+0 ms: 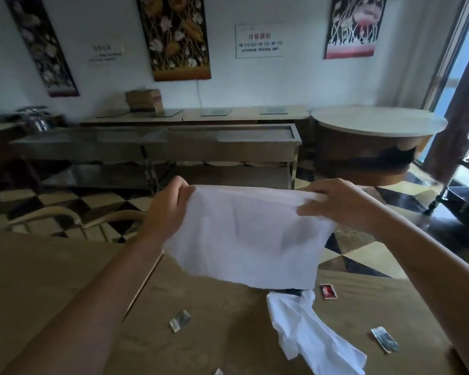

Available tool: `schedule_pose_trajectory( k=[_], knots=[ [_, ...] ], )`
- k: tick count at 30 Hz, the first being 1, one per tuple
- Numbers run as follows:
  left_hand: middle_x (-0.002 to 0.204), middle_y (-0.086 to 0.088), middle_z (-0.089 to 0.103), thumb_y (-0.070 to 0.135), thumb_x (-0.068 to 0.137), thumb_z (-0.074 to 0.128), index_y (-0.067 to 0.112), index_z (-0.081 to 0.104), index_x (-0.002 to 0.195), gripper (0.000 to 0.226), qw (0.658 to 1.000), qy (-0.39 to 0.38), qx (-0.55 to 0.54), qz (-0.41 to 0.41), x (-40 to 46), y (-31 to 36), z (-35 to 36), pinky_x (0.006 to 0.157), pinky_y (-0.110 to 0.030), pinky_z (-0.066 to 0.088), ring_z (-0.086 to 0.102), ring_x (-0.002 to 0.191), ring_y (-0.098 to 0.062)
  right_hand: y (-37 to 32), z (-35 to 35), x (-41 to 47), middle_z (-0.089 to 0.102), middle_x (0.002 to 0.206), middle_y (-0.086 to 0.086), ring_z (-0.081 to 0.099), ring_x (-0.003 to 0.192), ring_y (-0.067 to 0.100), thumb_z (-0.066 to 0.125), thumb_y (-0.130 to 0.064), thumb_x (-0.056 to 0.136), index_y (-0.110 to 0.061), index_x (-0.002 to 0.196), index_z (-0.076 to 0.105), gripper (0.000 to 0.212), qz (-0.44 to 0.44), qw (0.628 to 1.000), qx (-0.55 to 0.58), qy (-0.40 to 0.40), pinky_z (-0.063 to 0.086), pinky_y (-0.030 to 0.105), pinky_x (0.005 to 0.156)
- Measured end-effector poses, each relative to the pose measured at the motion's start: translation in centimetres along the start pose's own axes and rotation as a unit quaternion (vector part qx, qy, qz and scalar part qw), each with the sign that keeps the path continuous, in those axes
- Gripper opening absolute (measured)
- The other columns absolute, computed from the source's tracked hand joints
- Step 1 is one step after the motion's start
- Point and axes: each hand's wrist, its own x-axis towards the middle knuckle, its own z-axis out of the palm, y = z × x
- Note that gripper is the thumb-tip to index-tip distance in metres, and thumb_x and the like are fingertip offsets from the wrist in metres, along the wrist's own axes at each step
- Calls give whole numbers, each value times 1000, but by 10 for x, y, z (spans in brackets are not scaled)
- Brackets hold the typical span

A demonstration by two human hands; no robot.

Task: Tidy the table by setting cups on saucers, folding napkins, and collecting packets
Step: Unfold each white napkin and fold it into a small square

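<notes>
Brown surface seen nearest, scattered with small items. A crumpled white napkin is laid on it. A silver packet lies left of the crumpled napkin, a red packet just beyond it to the right, a grey packet further right. A second napkin is held up above the crumpled one, clear of the surface, hanging flat. Its top corners are pinched: left hand fingers closed on the left corner, right hand fingers closed on the right. No cups or saucers are seen.
</notes>
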Motion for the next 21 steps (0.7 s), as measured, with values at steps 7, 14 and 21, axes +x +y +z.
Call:
schedule_pose_trajectory(
  k=[7, 14, 21],
  knots=[
    [66, 7, 62, 58, 88, 62, 29, 56, 73, 33, 996, -47, 45, -58, 14, -78, -70, 54, -29, 41, 58, 63, -5, -26, 49, 42, 64, 81, 24, 60, 72, 43, 72, -38, 89, 6, 88, 68, 44, -16, 997, 58, -51, 49, 41, 63],
    [90, 7, 54, 26, 96, 59, 22, 61, 81, 16, 978, -145, 150, -29, 46, -201, -81, 73, -36, 48, 58, 84, -17, -35, 145, 121, 73, 95, -2, 65, 81, 11, 63, -25, 96, -26, 110, 78, 20, 65, 997, -36, 10, 49, 23, 69],
    [92, -6, 63, 11, 96, 52, 14, 54, 83, 13, 976, -132, 175, 3, 92, -245, -80, 67, -41, 49, 59, 81, -27, -51, 199, 156, 77, 103, 8, 60, 82, 15, 59, -19, 98, -16, 112, 78, 24, 110, 973, -41, 198, 44, 26, 78]
  ],
)
